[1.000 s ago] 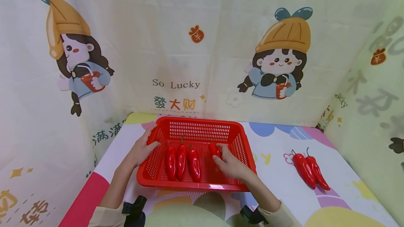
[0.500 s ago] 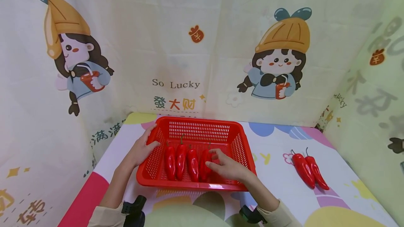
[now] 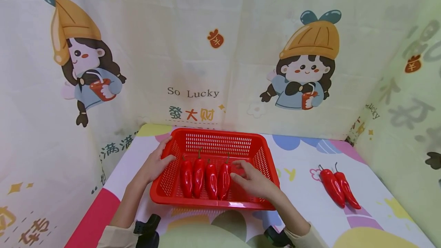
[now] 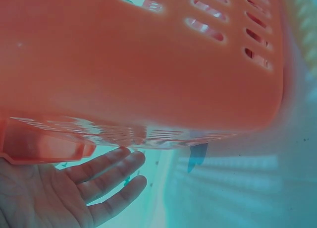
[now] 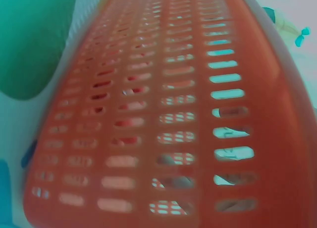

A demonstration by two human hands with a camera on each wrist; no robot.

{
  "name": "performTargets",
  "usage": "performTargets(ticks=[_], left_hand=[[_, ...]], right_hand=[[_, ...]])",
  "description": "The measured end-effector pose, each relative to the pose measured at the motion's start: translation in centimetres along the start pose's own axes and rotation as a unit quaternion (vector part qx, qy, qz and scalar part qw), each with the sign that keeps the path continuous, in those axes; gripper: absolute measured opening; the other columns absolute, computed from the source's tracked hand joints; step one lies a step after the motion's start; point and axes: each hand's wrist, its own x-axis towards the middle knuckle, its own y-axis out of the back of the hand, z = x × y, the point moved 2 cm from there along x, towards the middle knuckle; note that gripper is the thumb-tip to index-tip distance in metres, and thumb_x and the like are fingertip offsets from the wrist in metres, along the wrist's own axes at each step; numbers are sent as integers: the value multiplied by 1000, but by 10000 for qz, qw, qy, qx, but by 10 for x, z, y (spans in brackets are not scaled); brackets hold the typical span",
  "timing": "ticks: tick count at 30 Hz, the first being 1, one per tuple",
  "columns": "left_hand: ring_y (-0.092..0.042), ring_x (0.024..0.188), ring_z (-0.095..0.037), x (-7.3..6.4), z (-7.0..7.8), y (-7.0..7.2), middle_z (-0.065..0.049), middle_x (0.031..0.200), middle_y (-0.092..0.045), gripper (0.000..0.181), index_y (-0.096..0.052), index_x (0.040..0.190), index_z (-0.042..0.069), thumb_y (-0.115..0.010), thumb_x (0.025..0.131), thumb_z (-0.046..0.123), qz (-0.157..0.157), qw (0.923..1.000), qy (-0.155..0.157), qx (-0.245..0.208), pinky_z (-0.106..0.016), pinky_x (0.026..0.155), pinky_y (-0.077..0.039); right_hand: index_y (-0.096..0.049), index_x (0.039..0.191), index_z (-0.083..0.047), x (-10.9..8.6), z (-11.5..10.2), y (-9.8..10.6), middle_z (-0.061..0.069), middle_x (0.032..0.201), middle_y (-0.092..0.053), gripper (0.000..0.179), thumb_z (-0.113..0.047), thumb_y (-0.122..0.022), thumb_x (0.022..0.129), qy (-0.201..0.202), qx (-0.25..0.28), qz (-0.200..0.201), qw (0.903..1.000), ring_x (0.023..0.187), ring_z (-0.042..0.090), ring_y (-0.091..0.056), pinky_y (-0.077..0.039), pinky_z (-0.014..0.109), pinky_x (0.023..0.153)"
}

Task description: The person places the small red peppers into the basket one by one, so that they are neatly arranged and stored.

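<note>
Gripping red basket [image 3: 193, 203] at its left rim with left hand [image 3: 154, 167], thumb over inside edge, fingers stretched out along outer side. Holding right hand [image 3: 253, 180] inside basket, relaxed, fingers apart and slightly bent. Placed just right of rightmost pepper [image 3: 224, 181]; can't tell if touching. Counting four red peppers [image 3: 198, 176] in basket, in a row, roughly parallel, stems toward far side. Seeing two more peppers [image 3: 332, 188] outside, well to the right on patterned table covering [image 3: 293, 192], close together, stems also pointing away. Wearing black wrist devices [image 3: 147, 232] and pale sleeves [image 3: 115, 236]. Facing printed cloth [image 3: 237, 68] with cartoon figures and "So Lucky" lettering. Seeing mostly slotted outer basket side from right wrist, hand largely hidden.
</note>
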Motion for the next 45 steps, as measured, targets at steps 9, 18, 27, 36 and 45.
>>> performTargets(ticks=[9, 18, 27, 36, 45], left_hand=[[-69, 99, -30, 0, 1, 1, -24, 148, -49, 91, -16, 164, 28, -70, 92, 20, -29, 10000, -41, 7, -41, 73, -64], [-69, 98, -30, 0, 0, 0, -24, 148, -49, 90, -17, 164, 27, -70, 92, 18, -24, 10000, -47, -21, -41, 72, -64], [-70, 96, -29, 1, 0, 1, -25, 147, -49, 89, -17, 164, 26, -69, 92, 17, -42, 10000, -75, -44, -41, 72, -64], [-69, 95, -29, 3, 0, 1, -27, 146, -49, 87, -18, 164, 23, -66, 93, 16, -25, 10000, -87, 20, -41, 72, -64], [-69, 97, -30, 3, -1, 1, -26, 147, -48, 88, -17, 164, 24, -67, 92, 17, -41, 10000, -62, -21, -41, 73, -64]], right_hand=[[-53, 141, -11, -12, 1, 9, 9, 137, -59, 59, -28, -77, 90, 250, -129, 800, 9964, 111, 28, -67, -63, 42, 78], [-56, 139, -11, -25, 2, 16, 7, 130, -61, 55, -27, -77, 91, 312, -124, 1455, 9888, 105, 24, -70, -63, 38, 79], [-60, 134, -9, -37, 7, 21, 11, 125, -64, 46, -19, -76, 92, 511, -180, 2090, 9764, 101, 26, -72, -63, 36, 76], [-63, 129, -9, -45, 14, 27, 11, 124, -65, 36, -17, -71, 95, 536, 61, 2815, 9580, 100, 24, -70, -63, 38, 78], [-66, 125, -6, -52, 23, 33, 11, 120, -67, 28, -14, -67, 98, 480, -100, 3474, 9364, 97, 27, -71, -57, 21, 79]])
